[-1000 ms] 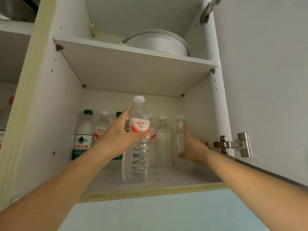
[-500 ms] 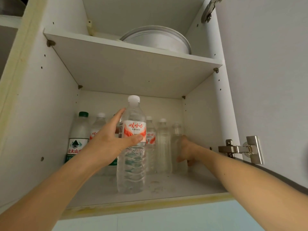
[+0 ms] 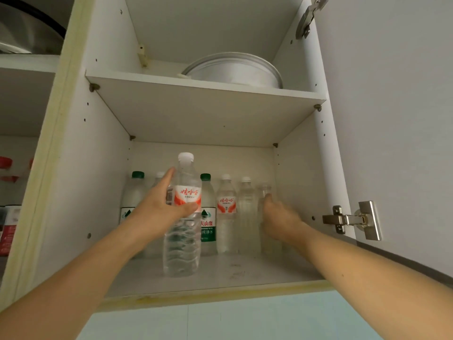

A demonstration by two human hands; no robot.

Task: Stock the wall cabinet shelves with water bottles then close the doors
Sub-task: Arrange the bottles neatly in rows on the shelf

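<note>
Head view: left hand [image 3: 159, 209] grips water-filled bottle [image 3: 182, 231] on cabinet shelf [image 3: 245, 271].

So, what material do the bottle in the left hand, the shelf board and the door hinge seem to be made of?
Bottle in the left hand: clear, glossy plastic, as it looks; the ribbed wall is see-through. Shelf board: probably laminated wood board, matte white, resting on small pegs. Hinge: shiny silver metal, likely steel.
</note>
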